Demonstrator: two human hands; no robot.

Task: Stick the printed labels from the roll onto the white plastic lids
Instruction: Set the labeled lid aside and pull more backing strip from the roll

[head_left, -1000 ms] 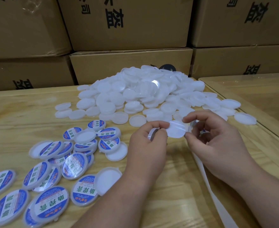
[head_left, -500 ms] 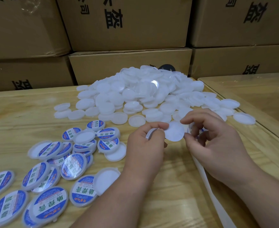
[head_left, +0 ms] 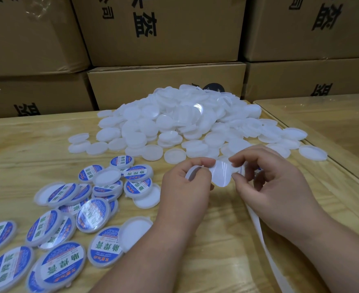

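Note:
My left hand (head_left: 185, 187) grips a white plastic lid (head_left: 192, 174) on edge; only its rim shows between the fingers. A round label (head_left: 221, 174), its white back toward me, sits between both hands. My right hand (head_left: 271, 187) pinches the label's right edge with thumb and forefinger. Blue print of the label strip (head_left: 257, 170) peeks out behind the right fingers. The white backing strip (head_left: 265, 250) trails from under that hand toward the lower right. A big heap of bare white lids (head_left: 174, 121) lies behind the hands.
Several labelled lids (head_left: 64, 265), blue and white, are spread at the front left of the wooden table (head_left: 26, 149), some face down. Cardboard boxes (head_left: 163, 85) are stacked along the back. A second table (head_left: 333, 119) adjoins on the right.
The label has shifted slightly left and down, closer to the lid in my left hand. My right fingers have closed in on its right edge.

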